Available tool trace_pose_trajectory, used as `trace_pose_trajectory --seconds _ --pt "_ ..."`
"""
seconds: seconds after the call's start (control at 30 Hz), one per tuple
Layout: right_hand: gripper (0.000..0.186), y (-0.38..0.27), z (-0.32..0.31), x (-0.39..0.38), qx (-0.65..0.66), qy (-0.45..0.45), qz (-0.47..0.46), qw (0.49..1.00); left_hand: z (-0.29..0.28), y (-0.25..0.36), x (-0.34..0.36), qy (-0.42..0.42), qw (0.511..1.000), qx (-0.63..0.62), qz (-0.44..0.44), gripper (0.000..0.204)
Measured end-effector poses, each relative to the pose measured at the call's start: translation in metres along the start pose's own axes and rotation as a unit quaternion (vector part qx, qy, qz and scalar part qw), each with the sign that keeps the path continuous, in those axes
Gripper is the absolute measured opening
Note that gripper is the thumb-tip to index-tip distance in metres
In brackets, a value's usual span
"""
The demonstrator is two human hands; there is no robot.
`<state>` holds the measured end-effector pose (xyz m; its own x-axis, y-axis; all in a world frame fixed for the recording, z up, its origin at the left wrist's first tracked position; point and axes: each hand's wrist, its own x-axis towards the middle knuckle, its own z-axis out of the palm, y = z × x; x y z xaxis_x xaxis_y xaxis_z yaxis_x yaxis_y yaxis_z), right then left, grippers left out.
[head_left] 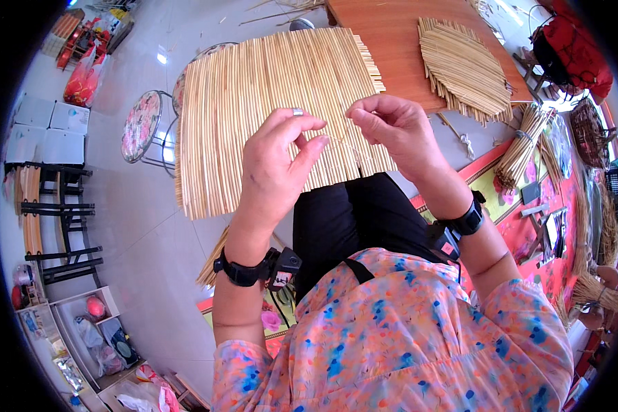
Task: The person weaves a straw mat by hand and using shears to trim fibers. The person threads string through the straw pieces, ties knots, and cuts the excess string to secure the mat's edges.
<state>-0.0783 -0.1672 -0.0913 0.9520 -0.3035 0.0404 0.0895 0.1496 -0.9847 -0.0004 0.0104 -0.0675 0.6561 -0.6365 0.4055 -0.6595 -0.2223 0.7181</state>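
Observation:
A large mat of straw stalks (254,89) laid side by side rests on my lap, its far end toward the wooden table. Over its near right part, my left hand (278,158) is curled, thumb and forefinger brought close together. My right hand (398,130) pinches thumb and forefinger a short way to the right, above the mat's right edge. A faint, pale thread-like line (343,143) shows between the two hands; what each hand's fingertips grip is too small to make out.
On the reddish wooden table (384,41) lies a second, leaf-shaped straw mat (463,72). Tied straw bundles (522,151) stand at the right on a red floral rug (508,240). Round floral stools (143,127) are at left, beyond black folded racks (58,213).

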Motion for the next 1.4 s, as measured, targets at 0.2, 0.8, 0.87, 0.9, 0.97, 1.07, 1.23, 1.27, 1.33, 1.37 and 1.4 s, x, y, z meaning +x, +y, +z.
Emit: trace_pose_trajectory --seconds 0.2,0.8,0.87,0.9,0.97,1.07,1.23,1.27,1.33,1.37,1.4 --pt "0.015 -0.015 0.018 0.007 -0.035 -0.067 -0.022 0.997 -0.002 0.012 0.011 -0.055 0.996 -0.045 -0.048 0.010" --pt "0.029 0.188 -0.068 -0.073 0.335 0.242 0.405 0.816 -0.211 -0.122 -0.009 0.453 0.857 -0.229 -0.089 0.018" --pt "0.032 0.197 -0.058 -0.065 0.358 0.238 0.393 0.813 -0.234 -0.134 -0.014 0.464 0.836 -0.270 -0.116 0.019" --pt "0.031 0.196 -0.052 -0.059 0.370 0.226 0.388 0.814 -0.241 -0.139 -0.014 0.463 0.833 -0.276 -0.129 0.019" --pt "0.030 0.190 -0.037 -0.051 0.401 0.235 0.386 0.797 -0.245 -0.141 -0.014 0.448 0.839 -0.277 -0.138 0.018" --pt "0.032 0.196 -0.027 -0.046 0.447 0.223 0.350 0.792 -0.238 -0.135 -0.013 0.419 0.852 -0.279 -0.144 0.018" --pt "0.033 0.196 -0.022 -0.037 0.433 0.244 0.330 0.803 -0.236 -0.127 -0.019 0.414 0.857 -0.278 -0.130 0.017" --pt "0.033 0.199 -0.021 -0.035 0.435 0.237 0.301 0.814 -0.239 -0.128 -0.021 0.417 0.855 -0.281 -0.126 0.018" --pt "0.032 0.197 -0.017 -0.032 0.437 0.222 0.269 0.829 -0.242 -0.121 -0.024 0.425 0.852 -0.282 -0.114 0.018" --pt "0.033 0.193 -0.014 -0.034 0.422 0.232 0.255 0.838 -0.242 -0.116 -0.026 0.427 0.852 -0.280 -0.113 0.018" --pt "0.034 0.188 -0.012 -0.035 0.407 0.242 0.241 0.847 -0.241 -0.109 -0.027 0.429 0.852 -0.279 -0.111 0.018"
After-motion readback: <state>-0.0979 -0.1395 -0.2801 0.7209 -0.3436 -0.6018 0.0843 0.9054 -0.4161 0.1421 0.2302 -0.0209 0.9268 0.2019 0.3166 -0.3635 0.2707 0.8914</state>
